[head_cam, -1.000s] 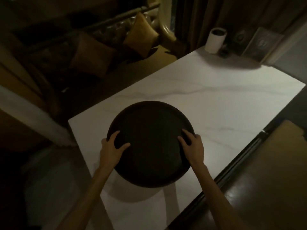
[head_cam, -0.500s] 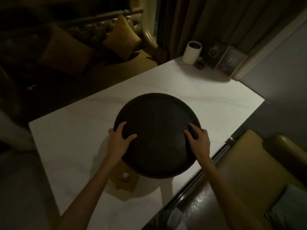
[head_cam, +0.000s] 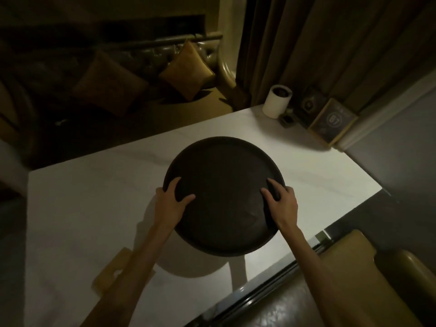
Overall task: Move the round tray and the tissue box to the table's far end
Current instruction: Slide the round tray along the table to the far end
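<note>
The round tray [head_cam: 224,192] — dark, with a low raised rim — is seen at the centre of the frame, held over the white counter [head_cam: 82,208]. A rounded shadow is cast on the counter below its near edge, so the tray appears lifted clear of the surface, though its far edge cannot be judged for contact. The tray is gripped from both sides. The left hand [head_cam: 171,205] is closed on the lower-left rim, with the thumb laid on the tray's inner face and the fingers wrapped under the edge. The right hand [head_cam: 282,204] is closed on the lower-right rim, thumb and forefinger pressed on the inner face and the other fingers curled over the edge. Both bare forearms are extended from the bottom of the frame.

At lower left, a yellowish tissue box [head_cam: 113,272] is seen lying on the counter, partly hidden by the left forearm; a pale slot is visible on its top.

Toward the upper right, at the counter's far corner, a white cylindrical holder [head_cam: 276,101] is stood upright, with a small dark object [head_cam: 287,120] just beside it and a framed sign [head_cam: 333,121] leaned against the curtain [head_cam: 306,43]. A dim sofa with two brown cushions [head_cam: 186,69] is seen at upper left — well apart from the counter. A tan padded seat [head_cam: 354,279] fills the lower right corner.
</note>
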A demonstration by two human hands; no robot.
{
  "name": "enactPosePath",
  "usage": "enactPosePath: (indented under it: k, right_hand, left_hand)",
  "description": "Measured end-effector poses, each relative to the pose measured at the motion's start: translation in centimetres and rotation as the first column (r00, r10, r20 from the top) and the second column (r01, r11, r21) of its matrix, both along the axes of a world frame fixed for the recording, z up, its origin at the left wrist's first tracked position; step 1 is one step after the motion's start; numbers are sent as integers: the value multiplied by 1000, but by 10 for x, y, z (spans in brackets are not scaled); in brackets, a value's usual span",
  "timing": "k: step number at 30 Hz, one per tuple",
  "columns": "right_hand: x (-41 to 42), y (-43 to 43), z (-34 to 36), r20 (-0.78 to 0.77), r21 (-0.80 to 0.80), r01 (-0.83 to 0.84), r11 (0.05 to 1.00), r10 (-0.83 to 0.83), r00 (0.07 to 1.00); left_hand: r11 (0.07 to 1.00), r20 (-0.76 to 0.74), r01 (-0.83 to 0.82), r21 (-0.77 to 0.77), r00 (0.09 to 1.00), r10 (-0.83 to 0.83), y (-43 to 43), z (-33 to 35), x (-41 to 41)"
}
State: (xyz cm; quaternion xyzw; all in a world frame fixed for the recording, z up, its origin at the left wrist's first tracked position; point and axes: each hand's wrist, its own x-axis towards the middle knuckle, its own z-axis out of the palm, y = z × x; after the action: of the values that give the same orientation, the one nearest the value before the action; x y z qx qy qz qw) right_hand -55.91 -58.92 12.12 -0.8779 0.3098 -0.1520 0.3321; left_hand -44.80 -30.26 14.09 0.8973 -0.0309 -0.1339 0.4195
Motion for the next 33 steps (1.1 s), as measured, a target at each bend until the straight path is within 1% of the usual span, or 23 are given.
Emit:
enactPosePath:
  k: [3,7,11,15,19,22,24,25,28,30,33]
  right_hand:
    - [8,-13,12,-10,1,0,1000,0,1000]
    - [18,-23,19,10,2,26,1000,-26,1000]
    - [29,-42,15,42,4,58,998,-59,997]
    - [44,-82,4,45,12,82,997,-83,996]
    - [67,-142,4,44,-9,15,1000,-15,999]
    - [81,-190,-2,-1,15,-15,1000,15,1000]
    - [92,-216,-2,16,-8,-63,998,63,998]
    - [95,-231,-3,10,11,-66,998,66,998]
    - [94,-265,-8,-57,17,-86,996,87,995]
    - [92,-285,-7,-54,6,-113,994,114,992]
    - [86,-310,-14,-89,-9,-123,992,122,989]
  left_hand:
    - [1000,-23,-14,1,1000,14,-10,16,4]
    - [999,4,20,40,1000,-21,-22,28,20]
    - [996,11,66,57,998,-67,-44,28,41]
    - [996,24,66,53,997,-67,-86,18,59]
    - [999,24,28,40,999,-29,-142,10,66]
    - [999,-25,-27,45,999,28,-183,6,66]
    - [998,-7,-36,45,999,37,-210,7,66]
    - [998,-19,-54,44,998,55,-221,7,67]
    - [993,-72,-100,67,992,105,-251,5,58]
    - [993,-74,-100,66,992,104,-269,3,53]
    - [994,-111,-87,58,989,93,-290,-5,44]
